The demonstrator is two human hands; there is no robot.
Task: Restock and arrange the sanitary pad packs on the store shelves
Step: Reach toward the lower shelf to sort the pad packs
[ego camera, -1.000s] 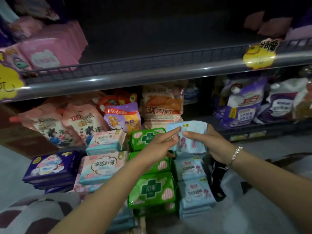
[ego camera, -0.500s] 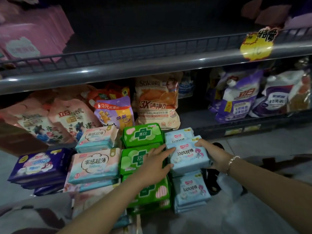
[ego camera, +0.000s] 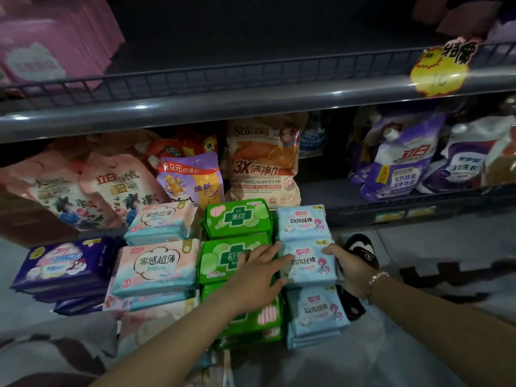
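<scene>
Since a second ago, the light blue pad pack (ego camera: 307,263) has come down from in front of the shelf to lie flat in the blue column on the floor.

Both hands now frame that pack: the left hand (ego camera: 258,277) lies with straight, spread fingers across its left edge and the neighbouring green pack (ego camera: 234,258), pressing rather than gripping, while the right hand (ego camera: 349,269), a bracelet (ego camera: 375,280) at its wrist, cups the pack's right edge with fingers curled round it. The pack sits between two other blue packs, one just behind it (ego camera: 303,222) and one just in front (ego camera: 317,311). Pink-and-teal packs (ego camera: 156,266) and a dark blue pack (ego camera: 64,261) lie further left. Detergent pouches (ego camera: 262,163) stand on the bottom shelf behind the stacks, under a grey shelf rail (ego camera: 223,107) bearing a yellow price tag (ego camera: 441,71).
</scene>
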